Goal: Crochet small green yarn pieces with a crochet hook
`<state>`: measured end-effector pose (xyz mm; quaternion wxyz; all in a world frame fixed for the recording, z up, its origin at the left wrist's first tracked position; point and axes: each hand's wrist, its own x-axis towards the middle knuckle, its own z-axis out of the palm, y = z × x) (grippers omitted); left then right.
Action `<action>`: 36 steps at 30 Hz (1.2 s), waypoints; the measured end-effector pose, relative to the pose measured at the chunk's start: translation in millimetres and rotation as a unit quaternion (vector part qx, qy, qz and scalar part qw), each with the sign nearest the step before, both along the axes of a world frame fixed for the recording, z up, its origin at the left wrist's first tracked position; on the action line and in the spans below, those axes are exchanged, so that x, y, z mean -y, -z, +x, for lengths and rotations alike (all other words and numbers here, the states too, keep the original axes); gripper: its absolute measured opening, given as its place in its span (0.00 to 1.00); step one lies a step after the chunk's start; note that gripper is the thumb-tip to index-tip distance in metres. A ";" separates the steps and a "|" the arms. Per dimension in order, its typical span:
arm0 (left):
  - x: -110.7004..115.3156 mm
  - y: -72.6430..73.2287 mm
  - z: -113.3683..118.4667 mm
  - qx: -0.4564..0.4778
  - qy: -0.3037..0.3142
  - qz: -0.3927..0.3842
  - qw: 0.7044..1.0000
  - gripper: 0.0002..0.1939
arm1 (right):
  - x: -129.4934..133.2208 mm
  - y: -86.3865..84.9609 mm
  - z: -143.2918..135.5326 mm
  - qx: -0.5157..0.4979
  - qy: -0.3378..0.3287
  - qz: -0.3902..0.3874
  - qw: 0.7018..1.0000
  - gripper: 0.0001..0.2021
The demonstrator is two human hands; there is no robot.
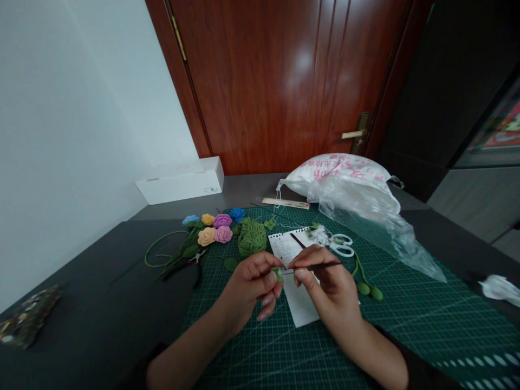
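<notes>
In the middle of the view, my left hand (254, 281) pinches a small green and whitish crochet piece (278, 273) between thumb and fingers. My right hand (325, 281) grips a thin crochet hook (325, 266) with a dark handle, its metal tip pointing left and touching the piece. Beneath both hands lies a sheet of handwritten notepaper (299, 303), with a dark pen (298, 240) on it. A ball of green yarn (252, 238) rests just beyond my left hand. Fingers cover part of the crochet piece, so its full shape is hidden.
A green cutting mat (252, 357) covers much of the table. Crocheted flowers (222, 220) and pliers (197, 257) lie left; white scissors (342, 245) and green buds (369, 290) lie right. Farther back are a white box (182, 181), a ruler (286, 203) and a stuffed plastic bag (345, 179).
</notes>
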<state>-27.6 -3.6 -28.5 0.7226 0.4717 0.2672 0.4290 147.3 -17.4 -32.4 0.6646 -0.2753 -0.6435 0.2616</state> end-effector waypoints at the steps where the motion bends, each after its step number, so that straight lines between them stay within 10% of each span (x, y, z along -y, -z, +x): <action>1: 0.5 -0.3 -0.1 0.000 0.000 -0.001 1.000 0.14 | -0.3 0.1 0.3 -0.001 0.003 -0.003 1.000 0.03; 15: 5.2 7.8 2.0 -0.009 -0.003 -0.005 1.000 0.13 | -4.1 9.7 -8.1 -0.075 -0.116 -0.183 0.973 0.12; 28: -2.8 0.3 1.5 0.008 -0.035 0.034 0.999 0.10 | 1.7 -6.1 3.6 -0.056 0.030 -0.074 0.995 0.03; 36: -1.2 4.2 2.3 0.017 -0.029 0.038 0.999 0.13 | 0.9 1.7 -4.9 -0.072 -0.008 -0.106 0.992 0.07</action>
